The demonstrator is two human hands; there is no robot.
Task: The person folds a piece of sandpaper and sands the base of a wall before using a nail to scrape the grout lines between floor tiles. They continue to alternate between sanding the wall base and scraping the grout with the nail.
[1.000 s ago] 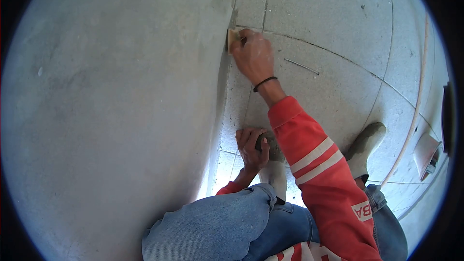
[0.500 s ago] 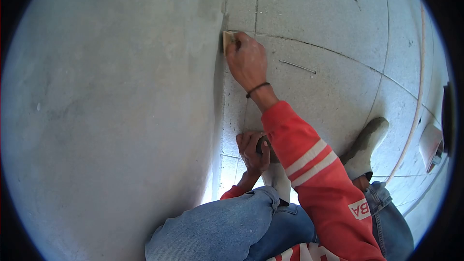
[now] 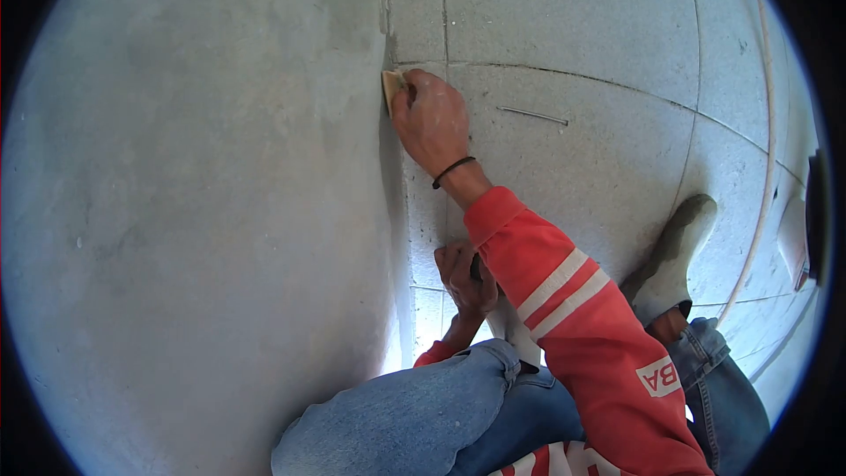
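Observation:
My right hand [image 3: 432,119] is closed around a thin, flat, pale-yellow piece [image 3: 392,91]. Its edge meets the bottom of the grey wall [image 3: 220,167], where the wall joins the tiled floor [image 3: 573,163]; its exact kind is not clear. Nearer my body, my left hand [image 3: 464,282] has its fingers curled beside a light boot [image 3: 515,330]. Something dark shows at the curled fingers, partly hidden by the right sleeve, and I cannot make out what it is. On the tiles right of my right hand lies a thin metal rod, like a long nail [image 3: 533,115].
A second stained boot [image 3: 670,256] stands on the tiles at the right. Past it, an orange-brown hose or cable [image 3: 765,123] runs along the floor. A whitish object [image 3: 793,242] sits at the far right edge. My bent knee [image 3: 379,414] is close to the wall.
The view has shifted slightly, moving the floor leftward in the picture. My right hand has slid the pale piece a little toward me along the wall's base. My left hand stays near the boot.

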